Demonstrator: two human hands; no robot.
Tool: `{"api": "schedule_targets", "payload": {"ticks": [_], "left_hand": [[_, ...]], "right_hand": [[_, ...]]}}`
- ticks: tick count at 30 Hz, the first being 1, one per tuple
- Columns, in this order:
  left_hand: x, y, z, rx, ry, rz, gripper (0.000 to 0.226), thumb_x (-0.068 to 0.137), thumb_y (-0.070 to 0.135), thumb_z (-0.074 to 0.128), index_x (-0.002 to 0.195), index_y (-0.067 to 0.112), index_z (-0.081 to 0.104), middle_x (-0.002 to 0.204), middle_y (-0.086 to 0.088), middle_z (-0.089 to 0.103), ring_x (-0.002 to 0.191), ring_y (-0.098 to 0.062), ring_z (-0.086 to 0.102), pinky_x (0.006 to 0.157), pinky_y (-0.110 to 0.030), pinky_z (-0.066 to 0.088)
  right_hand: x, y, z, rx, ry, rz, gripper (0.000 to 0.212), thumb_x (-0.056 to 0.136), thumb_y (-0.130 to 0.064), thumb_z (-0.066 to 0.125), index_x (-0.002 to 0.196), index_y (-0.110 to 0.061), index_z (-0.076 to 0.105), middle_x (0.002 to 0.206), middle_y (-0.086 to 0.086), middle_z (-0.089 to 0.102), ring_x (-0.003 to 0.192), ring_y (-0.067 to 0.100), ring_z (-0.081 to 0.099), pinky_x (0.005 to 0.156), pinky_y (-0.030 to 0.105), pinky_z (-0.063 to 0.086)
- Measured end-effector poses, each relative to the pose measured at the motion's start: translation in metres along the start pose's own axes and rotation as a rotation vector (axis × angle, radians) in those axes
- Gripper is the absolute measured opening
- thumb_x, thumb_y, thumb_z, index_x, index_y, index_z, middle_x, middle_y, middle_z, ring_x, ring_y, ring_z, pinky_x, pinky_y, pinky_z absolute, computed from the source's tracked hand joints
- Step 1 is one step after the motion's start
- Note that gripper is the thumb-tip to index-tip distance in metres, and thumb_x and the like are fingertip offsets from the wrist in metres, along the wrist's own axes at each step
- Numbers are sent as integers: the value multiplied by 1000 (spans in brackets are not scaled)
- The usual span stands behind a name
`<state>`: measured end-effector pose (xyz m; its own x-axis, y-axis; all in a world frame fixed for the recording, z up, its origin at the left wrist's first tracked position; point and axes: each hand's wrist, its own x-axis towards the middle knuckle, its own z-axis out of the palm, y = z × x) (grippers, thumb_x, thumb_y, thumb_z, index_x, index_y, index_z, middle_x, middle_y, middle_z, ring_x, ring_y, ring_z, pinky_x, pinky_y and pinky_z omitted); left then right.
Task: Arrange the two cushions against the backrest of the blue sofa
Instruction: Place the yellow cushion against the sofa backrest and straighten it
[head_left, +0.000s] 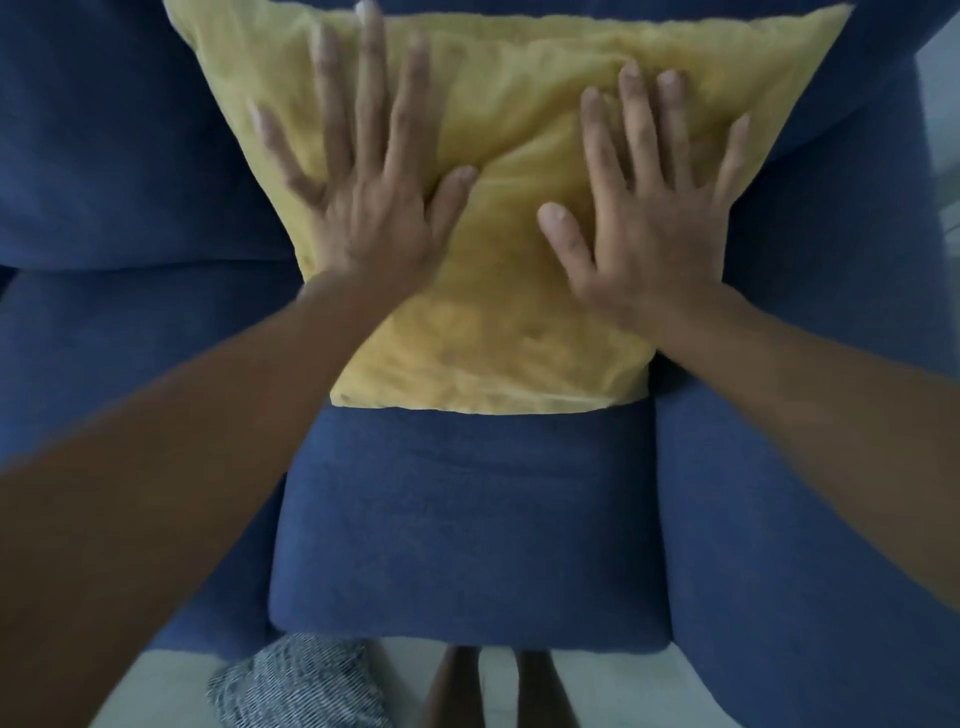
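Observation:
A yellow cushion (519, 249) leans upright against the backrest (104, 130) of the blue sofa, with its lower edge on the seat. My left hand (363, 171) lies flat on the cushion's left half, fingers spread. My right hand (654, 208) lies flat on its right half, fingers spread too. Neither hand grips the fabric. A second cushion is not clearly in view.
The blue seat cushion (467, 519) fills the middle, with the sofa's right armrest (831, 493) beside it. Below the seat edge, a grey patterned fabric thing (301, 680) and my bare feet (493, 686) are on a pale floor.

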<state>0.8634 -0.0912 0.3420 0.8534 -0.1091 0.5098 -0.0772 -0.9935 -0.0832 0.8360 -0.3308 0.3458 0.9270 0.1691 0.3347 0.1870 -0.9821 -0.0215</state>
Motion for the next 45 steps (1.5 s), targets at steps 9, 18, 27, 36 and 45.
{"api": "schedule_targets", "payload": {"ticks": [9, 18, 27, 36, 45], "left_hand": [[-109, 35, 9, -159, -7, 323, 64, 104, 36, 63, 160, 22, 35, 164, -28, 41, 152, -48, 28, 122, -70, 20], [-107, -13, 40, -107, -201, 237, 92, 103, 58, 50, 168, 25, -7, 172, -24, 9, 158, -41, 7, 123, -63, -16], [-181, 15, -5, -1089, -392, -1069, 96, 94, 78, 34, 170, 39, -10, 179, 8, -17, 165, -11, -5, 131, -51, 1], [-126, 3, 33, -1348, -325, -1808, 74, 95, 85, 32, 154, 44, 50, 156, 14, 54, 142, -18, 52, 124, -45, 38], [-119, -31, 42, -1351, -225, -1935, 97, 88, 93, 33, 166, 35, 37, 166, 8, 47, 150, -23, 47, 127, -45, 34]], "right_hand": [[-92, -49, 27, 33, 1, -296, 60, 114, -41, 48, 166, -10, 47, 175, 13, 37, 163, 36, 32, 125, 76, 21], [-92, 11, 62, -52, -36, -141, 63, 117, -45, 41, 174, -25, 26, 181, 11, 23, 167, 32, 23, 124, 79, 15], [-174, -38, 33, 883, 73, 782, 76, 106, -46, 54, 164, -2, 33, 171, 16, 33, 155, 28, 39, 126, 55, 37], [-107, -29, 70, 1618, -303, 1820, 82, 102, -83, 25, 171, -37, 32, 177, 2, 33, 162, 38, 31, 124, 80, 17], [-97, -1, 86, 1522, -95, 1805, 54, 112, -59, 33, 147, -30, 63, 140, 1, 68, 130, 30, 65, 107, 50, 55]]}}
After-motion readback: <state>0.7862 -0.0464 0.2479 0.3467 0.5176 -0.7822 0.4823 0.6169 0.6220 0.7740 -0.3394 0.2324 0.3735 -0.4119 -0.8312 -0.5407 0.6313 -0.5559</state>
